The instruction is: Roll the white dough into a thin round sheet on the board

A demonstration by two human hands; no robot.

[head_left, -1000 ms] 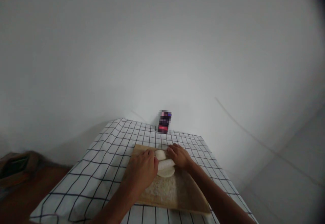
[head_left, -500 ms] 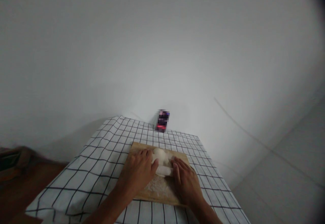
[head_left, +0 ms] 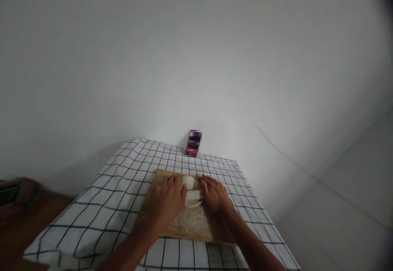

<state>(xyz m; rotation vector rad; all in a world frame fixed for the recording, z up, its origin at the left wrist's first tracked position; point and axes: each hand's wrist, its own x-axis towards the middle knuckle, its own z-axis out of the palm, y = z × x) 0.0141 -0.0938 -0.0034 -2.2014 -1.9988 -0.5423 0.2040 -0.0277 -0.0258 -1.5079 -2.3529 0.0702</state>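
A pale rolling pin lies across a flattened piece of dough, whose rounded edge shows on the near side of the pin. More of the pale dough bulges up beyond it. My left hand is over the pin's left end, fingers together and thumb along the inner side. Over the right end is my right hand, its fingers pointing forward. Both hands hide the pin's ends. Underneath is a wooden board dusted with flour.
The board rests on a table with a white, black-checked cloth. A blurred-out dark and red item stands at the back against the pale wall. Brown furniture is at the lower left.
Both hands have pushed the rolling pin forward over the dough. Dough now shows on the near side of the pin. The view has shifted slightly.
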